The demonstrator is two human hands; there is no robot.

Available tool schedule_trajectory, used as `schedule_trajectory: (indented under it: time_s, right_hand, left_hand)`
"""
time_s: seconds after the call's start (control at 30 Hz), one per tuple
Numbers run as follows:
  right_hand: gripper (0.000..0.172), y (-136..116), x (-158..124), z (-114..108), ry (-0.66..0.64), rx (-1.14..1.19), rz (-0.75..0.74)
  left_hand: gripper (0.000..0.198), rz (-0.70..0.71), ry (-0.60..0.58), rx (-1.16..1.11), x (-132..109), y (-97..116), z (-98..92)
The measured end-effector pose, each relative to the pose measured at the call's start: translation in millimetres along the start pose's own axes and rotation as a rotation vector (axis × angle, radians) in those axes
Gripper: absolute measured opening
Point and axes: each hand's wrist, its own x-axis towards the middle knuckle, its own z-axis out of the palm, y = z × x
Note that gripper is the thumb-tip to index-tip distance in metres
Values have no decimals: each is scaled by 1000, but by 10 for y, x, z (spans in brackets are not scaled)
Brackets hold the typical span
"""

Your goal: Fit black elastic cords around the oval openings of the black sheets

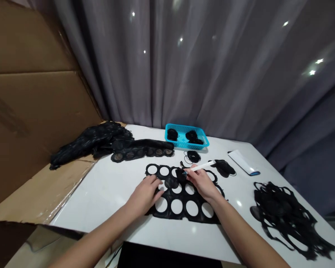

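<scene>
A black sheet (184, 199) with rows of round holes lies flat on the white table. My left hand (148, 191) rests on its left side, fingers apart and slightly bent, holding nothing I can see. A dark round piece (171, 182) lies beside those fingertips. Over the sheet's upper middle, my right hand (202, 181) is closed around a slim white pen-like tool (203, 166) with a bluish tip. The tip is at a small black piece (181, 175), partly hidden by my fingers; I cannot tell whether they grip it too.
A blue basket (168, 143) with black bundles stands at the back. Near it lie a black coil (193, 156), black pieces (225, 168) and a white packet (244, 163). Black scraps (287, 219) heap at right, black material (95, 139) at left beside cardboard (30, 111).
</scene>
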Motion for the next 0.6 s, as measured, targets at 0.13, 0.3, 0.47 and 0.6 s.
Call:
schedule_trajectory:
  time_s: [0.13, 0.3, 0.47, 0.6]
  right_hand:
    - [41, -58, -231, -157, 8, -77, -8]
    - [33, -2, -495, -284, -52, -237, -60]
    - [30, 28, -525, -173, -128, -245, -190]
    - [32, -60, -586, -132, -116, -246, -200]
  left_hand:
    - [21, -68, -38, -5, 598, 12, 286]
    - [23, -98, -88, -116, 787, -30, 370]
    - [15, -139, -48, -315, 734, 141, 271]
    - [10, -113, -84, -520, 758, 465, 263]
